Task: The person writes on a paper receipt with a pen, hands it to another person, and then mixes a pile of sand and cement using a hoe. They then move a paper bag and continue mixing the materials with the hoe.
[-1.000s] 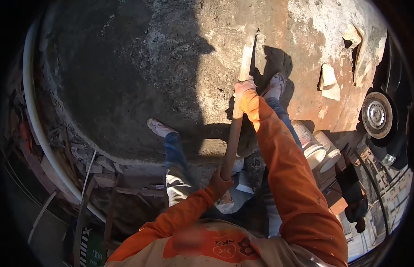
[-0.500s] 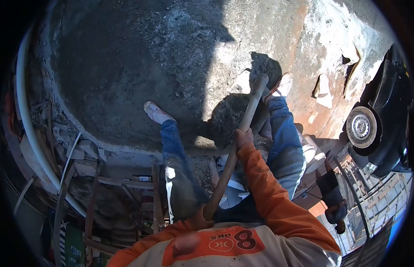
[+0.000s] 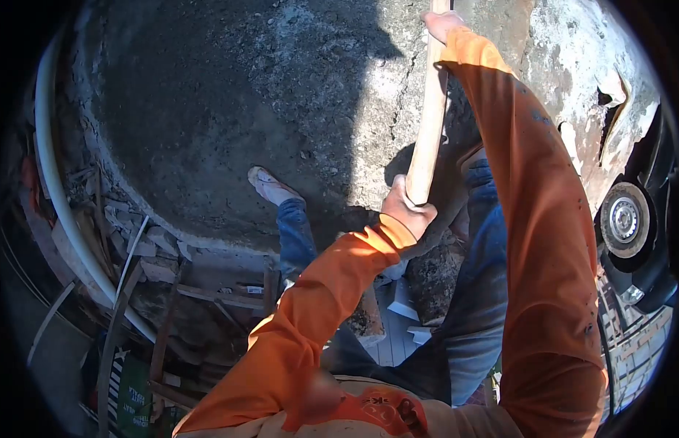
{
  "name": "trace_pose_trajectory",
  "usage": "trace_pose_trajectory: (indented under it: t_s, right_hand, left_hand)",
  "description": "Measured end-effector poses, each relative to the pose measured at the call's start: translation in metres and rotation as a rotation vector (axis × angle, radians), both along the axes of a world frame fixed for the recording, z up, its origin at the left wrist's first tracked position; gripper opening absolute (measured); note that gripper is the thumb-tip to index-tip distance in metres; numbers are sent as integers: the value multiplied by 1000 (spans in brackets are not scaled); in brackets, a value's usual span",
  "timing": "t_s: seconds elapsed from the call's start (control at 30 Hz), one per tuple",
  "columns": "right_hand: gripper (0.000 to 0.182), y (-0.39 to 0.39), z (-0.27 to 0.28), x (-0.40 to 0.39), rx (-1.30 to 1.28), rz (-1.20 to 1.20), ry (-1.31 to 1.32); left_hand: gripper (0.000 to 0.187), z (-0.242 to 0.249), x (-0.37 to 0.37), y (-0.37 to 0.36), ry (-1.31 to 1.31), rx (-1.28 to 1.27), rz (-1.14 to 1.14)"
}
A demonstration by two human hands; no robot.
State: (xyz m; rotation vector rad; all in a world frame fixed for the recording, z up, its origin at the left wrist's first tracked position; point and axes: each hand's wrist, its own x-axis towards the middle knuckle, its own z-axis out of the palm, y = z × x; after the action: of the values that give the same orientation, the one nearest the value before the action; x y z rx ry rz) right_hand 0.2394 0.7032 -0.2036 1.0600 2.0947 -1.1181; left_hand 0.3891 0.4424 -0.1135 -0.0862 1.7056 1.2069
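A long, thick wooden tool handle (image 3: 429,117) runs upright through the view, and its far end passes beyond the top edge. No tool head shows. My left hand (image 3: 409,208) is wrapped round its near end, in front of my body. Higher up, close to the top edge, my right hand (image 3: 444,26) grips the same handle with the arm stretched out. Beneath the handle lies a rough concrete surface (image 3: 281,95), partly in shadow, with a crack (image 3: 405,91) in its sunlit strip.
My foot in a flip-flop (image 3: 274,186) stands on the concrete; the other is mostly hidden. At the left are a pale pipe (image 3: 58,190), broken blocks (image 3: 160,266) and a wooden frame (image 3: 215,296). A dark car's wheel (image 3: 625,220) is at the right.
The handle has swung up and away from my body. My right hand has moved far forward with it, and my left hand has risen from beside my waist, still gripping the near end.
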Motion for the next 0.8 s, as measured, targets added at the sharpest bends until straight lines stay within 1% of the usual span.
trace_pose_trajectory:
  t_s: [0.03,0.07,0.1,0.13,0.2,0.23,0.27,0.3,0.33,0.4,0.47,0.5,0.57,0.6,0.63,0.67,0.7,0.73,0.77,0.8]
  right_hand:
    - [48,-41,11,4,66,-303,-105]
    - [48,-89,-9,33,161,-499,-64]
    - [45,-129,-12,58,-40,-704,-105]
    - [39,-164,-21,88,52,-605,-67]
    - [35,-225,19,125,-4,-646,-215]
    - [32,-255,16,152,-27,-737,-268]
    - [31,-284,9,188,-112,-754,-157]
    - [32,-313,0,225,-206,-774,-50]
    - [35,-324,50,214,-298,-943,-109]
    - [34,-360,70,242,-315,-1007,-271]
    - [30,-386,83,263,-103,-791,-316]
    - [30,-384,82,268,-110,-776,-327]
    - [43,-356,98,245,40,-707,-217]
    - [34,-332,98,225,-104,-884,-125]
    - [26,-294,98,187,-243,-1059,-25]
    - [25,-248,113,135,-436,-1216,-122]
    - [25,-214,92,101,-230,-1030,-36]
    - [28,-174,24,95,-141,-881,284]
    - [32,-123,-26,66,259,-419,309]
    - [34,-94,-17,11,-30,-712,346]
  left_hand:
    - [38,26,8,-37,-66,-34,31]
    - [38,45,11,-75,-217,-231,-125]
    - [39,70,15,-109,-229,-264,-161]
    - [42,89,25,-145,-243,-282,-184]
    - [49,137,37,-197,-294,-360,-293]
    - [53,153,46,-222,-332,-401,-351]
    - [56,169,55,-247,-378,-447,-408]
    - [58,184,58,-271,-383,-420,-429]
    - [60,199,61,-295,-387,-393,-450]
    - [59,230,61,-332,-343,-338,-473]
    - [58,255,58,-357,-309,-305,-492]
    - [57,266,57,-359,-293,-297,-468]
    - [56,259,55,-336,-214,-271,-407]
    - [56,238,55,-314,-168,-269,-384]
    - [55,216,55,-292,-94,-265,-343]
    - [57,180,35,-258,-148,-257,-379]
    - [59,145,14,-224,-201,-248,-416]
    - [55,96,10,-194,-97,-216,-317]
    - [50,52,-10,-157,-39,-224,-315]
    - [38,25,-45,-115,-45,-226,-226]
